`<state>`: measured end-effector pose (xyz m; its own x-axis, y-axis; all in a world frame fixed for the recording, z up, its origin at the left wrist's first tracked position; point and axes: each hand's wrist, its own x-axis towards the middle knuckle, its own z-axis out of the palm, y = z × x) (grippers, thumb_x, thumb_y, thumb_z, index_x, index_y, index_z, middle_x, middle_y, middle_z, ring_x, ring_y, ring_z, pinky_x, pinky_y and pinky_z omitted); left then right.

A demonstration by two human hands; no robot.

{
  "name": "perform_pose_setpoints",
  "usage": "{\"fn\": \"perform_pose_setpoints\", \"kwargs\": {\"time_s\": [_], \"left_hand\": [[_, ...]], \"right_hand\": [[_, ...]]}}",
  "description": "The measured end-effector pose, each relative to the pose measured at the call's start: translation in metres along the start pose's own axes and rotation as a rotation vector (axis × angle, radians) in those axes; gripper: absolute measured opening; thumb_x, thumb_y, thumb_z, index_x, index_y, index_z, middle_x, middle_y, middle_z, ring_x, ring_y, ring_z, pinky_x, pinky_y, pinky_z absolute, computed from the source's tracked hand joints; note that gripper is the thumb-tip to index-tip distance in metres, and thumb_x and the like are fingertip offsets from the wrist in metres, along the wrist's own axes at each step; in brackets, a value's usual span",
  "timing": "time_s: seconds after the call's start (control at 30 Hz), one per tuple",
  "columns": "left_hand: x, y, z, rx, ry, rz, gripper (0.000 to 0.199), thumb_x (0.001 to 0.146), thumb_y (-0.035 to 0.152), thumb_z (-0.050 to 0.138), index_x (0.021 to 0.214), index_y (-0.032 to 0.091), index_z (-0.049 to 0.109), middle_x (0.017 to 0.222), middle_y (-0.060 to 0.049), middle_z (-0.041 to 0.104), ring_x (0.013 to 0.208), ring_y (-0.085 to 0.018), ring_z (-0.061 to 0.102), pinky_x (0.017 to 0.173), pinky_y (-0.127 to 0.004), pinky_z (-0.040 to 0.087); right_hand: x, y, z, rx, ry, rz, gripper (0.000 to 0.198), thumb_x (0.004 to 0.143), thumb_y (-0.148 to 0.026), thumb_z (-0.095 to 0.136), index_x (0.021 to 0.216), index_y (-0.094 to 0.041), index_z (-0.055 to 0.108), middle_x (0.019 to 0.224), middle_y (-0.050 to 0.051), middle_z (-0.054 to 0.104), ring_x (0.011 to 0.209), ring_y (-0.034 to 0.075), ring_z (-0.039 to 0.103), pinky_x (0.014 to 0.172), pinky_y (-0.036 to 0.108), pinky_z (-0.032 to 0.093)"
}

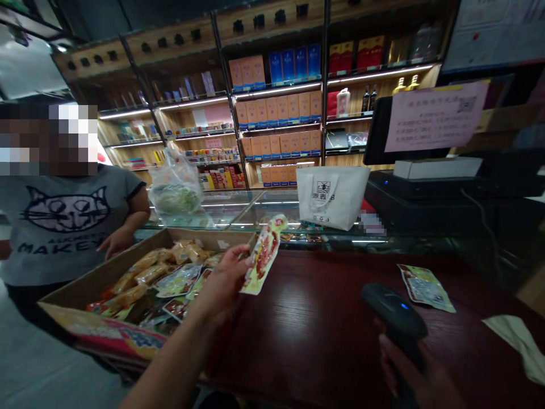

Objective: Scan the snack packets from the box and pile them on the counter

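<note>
My left hand [227,278] grips a yellow-green snack packet [266,254] with a reddish food picture, held up at the right edge of an open cardboard box [106,336]. Inside the box lie tan wrapped snacks [149,267] and several similar green packets [181,279]. Lower right, my right hand [409,363] is closed around the handle of a black barcode scanner [395,309] with a blue light, over the dark red counter [306,318]. Another green-edged packet [427,288] lies flat on the counter beyond the scanner.
A white tote bag [332,196] stands on the glass case behind the counter, left of a monitor [378,130] bearing a pink notice. A plastic bag of greens [176,193] sits farther left. A person [72,221] stands behind the box. A pale cloth-like item [517,341] lies at right.
</note>
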<state>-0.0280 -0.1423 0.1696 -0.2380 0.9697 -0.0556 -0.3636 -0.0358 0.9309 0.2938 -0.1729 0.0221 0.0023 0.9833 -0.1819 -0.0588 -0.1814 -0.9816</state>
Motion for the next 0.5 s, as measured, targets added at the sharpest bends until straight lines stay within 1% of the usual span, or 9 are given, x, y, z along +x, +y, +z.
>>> {"fn": "perform_pose_setpoints", "kwargs": {"time_s": [0.07, 0.13, 0.17, 0.2, 0.27, 0.3, 0.33, 0.4, 0.5], "left_hand": [[-0.021, -0.031, 0.018, -0.216, -0.116, -0.202, 0.032, 0.081, 0.005, 0.067, 0.107, 0.021, 0.055, 0.067, 0.005, 0.061, 0.041, -0.005, 0.053, 0.037, -0.011, 0.041], [-0.038, -0.063, 0.029, -0.462, -0.229, -0.4, 0.017, 0.089, -0.001, 0.052, 0.094, 0.015, 0.055, 0.065, 0.004, 0.057, 0.036, 0.0, 0.045, 0.033, -0.005, 0.031], [-0.045, -0.078, 0.032, -0.584, -0.275, -0.489, 0.019, 0.091, -0.003, 0.045, 0.086, 0.013, 0.053, 0.062, 0.003, 0.055, 0.034, 0.001, 0.043, 0.032, -0.004, 0.028], [-0.052, -0.092, 0.035, -0.695, -0.31, -0.566, 0.024, 0.093, -0.004, 0.039, 0.08, 0.012, 0.05, 0.059, 0.004, 0.051, 0.034, 0.002, 0.043, 0.032, -0.003, 0.027], [-0.063, -0.115, 0.039, -0.871, -0.357, -0.681, 0.032, 0.097, -0.004, 0.032, 0.074, 0.013, 0.047, 0.052, 0.006, 0.043, 0.033, 0.002, 0.044, 0.032, -0.001, 0.026], [-0.069, -0.125, 0.041, -0.932, -0.373, -0.728, 0.033, 0.098, -0.002, 0.031, 0.074, 0.013, 0.047, 0.05, 0.007, 0.041, 0.032, 0.002, 0.044, 0.032, 0.0, 0.025], [-0.073, -0.132, 0.043, -0.974, -0.386, -0.769, 0.033, 0.099, -0.001, 0.031, 0.075, 0.013, 0.047, 0.05, 0.007, 0.042, 0.032, 0.002, 0.044, 0.032, 0.0, 0.025], [-0.081, -0.143, 0.048, -1.012, -0.411, -0.831, 0.031, 0.1, 0.001, 0.033, 0.075, 0.012, 0.048, 0.056, 0.004, 0.048, 0.033, 0.003, 0.044, 0.031, 0.0, 0.025], [-0.088, -0.152, 0.053, -0.978, -0.459, -0.856, 0.023, 0.097, 0.001, 0.043, 0.079, 0.007, 0.055, 0.066, 0.001, 0.055, 0.035, 0.004, 0.045, 0.031, -0.001, 0.026]], "right_hand": [[-0.001, -0.001, 0.006, 0.031, 0.045, -0.049, 0.054, 0.07, -0.072, 0.077, 0.079, -0.02, 0.064, 0.054, -0.003, 0.058, 0.049, 0.015, 0.052, 0.049, 0.029, 0.044], [-0.003, -0.005, 0.014, 0.128, 0.038, -0.073, 0.057, 0.075, -0.063, 0.079, 0.107, -0.019, 0.065, 0.056, -0.006, 0.058, 0.049, 0.013, 0.049, 0.047, 0.026, 0.041], [-0.003, -0.008, 0.018, 0.198, 0.028, -0.085, 0.059, 0.076, -0.06, 0.08, 0.115, -0.018, 0.063, 0.058, -0.006, 0.058, 0.05, 0.013, 0.049, 0.049, 0.025, 0.041], [-0.004, -0.011, 0.023, 0.256, 0.031, -0.085, 0.062, 0.074, -0.058, 0.082, 0.118, -0.018, 0.062, 0.059, -0.006, 0.059, 0.051, 0.012, 0.049, 0.049, 0.024, 0.042], [-0.004, -0.018, 0.031, 0.305, 0.058, -0.101, 0.063, 0.073, -0.056, 0.084, 0.118, -0.018, 0.062, 0.059, -0.006, 0.061, 0.05, 0.012, 0.05, 0.049, 0.023, 0.042], [-0.004, -0.021, 0.034, 0.302, 0.071, -0.113, 0.061, 0.073, -0.055, 0.084, 0.116, -0.018, 0.063, 0.058, -0.006, 0.061, 0.049, 0.012, 0.049, 0.048, 0.022, 0.041], [-0.004, -0.023, 0.037, 0.3, 0.081, -0.12, 0.057, 0.073, -0.055, 0.084, 0.111, -0.018, 0.065, 0.057, -0.005, 0.062, 0.048, 0.011, 0.049, 0.047, 0.022, 0.04], [-0.004, -0.026, 0.042, 0.3, 0.094, -0.119, 0.049, 0.069, -0.056, 0.086, 0.092, -0.017, 0.066, 0.053, -0.005, 0.059, 0.046, 0.01, 0.048, 0.045, 0.021, 0.038], [-0.003, -0.024, 0.045, 0.331, 0.084, -0.082, 0.05, 0.062, -0.056, 0.089, 0.069, -0.019, 0.057, 0.048, -0.006, 0.055, 0.044, 0.009, 0.047, 0.044, 0.021, 0.039]]}}
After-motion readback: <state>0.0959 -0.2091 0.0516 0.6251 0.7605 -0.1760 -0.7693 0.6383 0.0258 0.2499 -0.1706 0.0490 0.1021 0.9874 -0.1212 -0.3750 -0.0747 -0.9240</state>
